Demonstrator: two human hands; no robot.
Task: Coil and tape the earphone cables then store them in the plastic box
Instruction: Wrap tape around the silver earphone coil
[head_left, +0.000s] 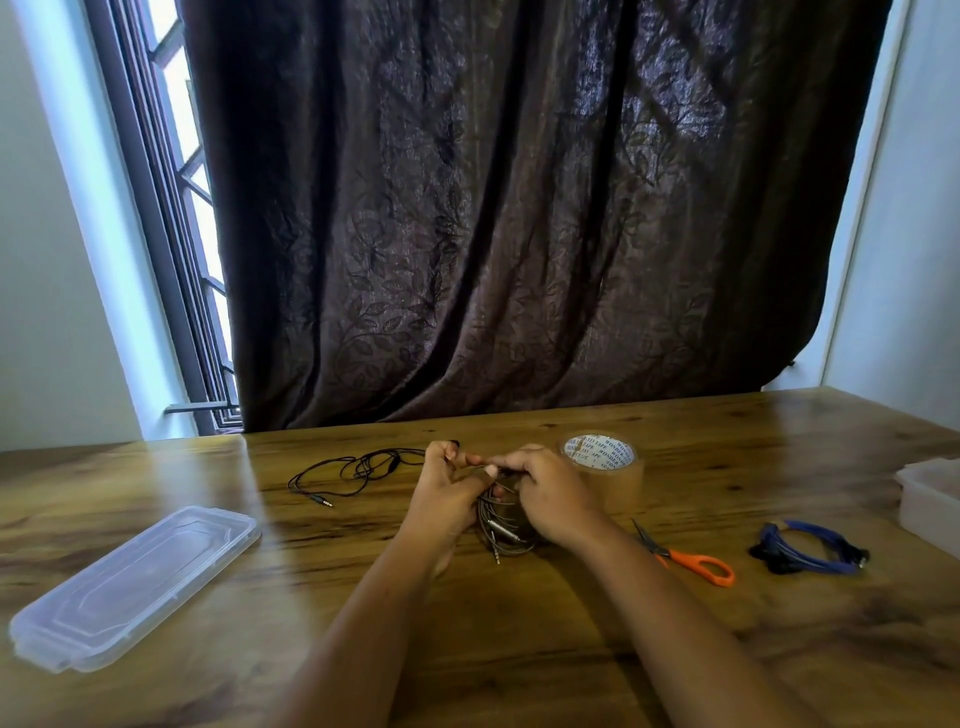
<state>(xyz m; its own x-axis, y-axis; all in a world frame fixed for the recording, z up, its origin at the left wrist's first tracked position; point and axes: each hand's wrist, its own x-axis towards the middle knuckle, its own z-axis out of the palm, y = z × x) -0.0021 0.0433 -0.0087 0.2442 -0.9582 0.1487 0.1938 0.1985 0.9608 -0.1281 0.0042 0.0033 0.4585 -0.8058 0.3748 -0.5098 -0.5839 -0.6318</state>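
At centre, left hand (448, 496) and right hand (548, 493) pinch the coil (505, 535); slack grip may let it spring apart before tape (598, 455) (2 o'clock) binds it.

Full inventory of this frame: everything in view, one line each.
grey earphone cable: 1, grey, coiled, held in both hands at table centre
black earphone cable: 1, black, loose on table, left of the hands
blue earphone cable: 1, blue, coiled, on table at right
tape roll: 1, brownish clear, on table behind right hand
scissors: 1, orange handles, on table right of the hands
lid: 1, clear plastic, on table, near left
plastic box: 1, translucent, right edge, partly cut off
table: 1, brown wood
curtain: 1, dark brown, behind table
window: 1, dark frame, left of curtain
left hand: 1, grips grey cable
right hand: 1, grips grey cable
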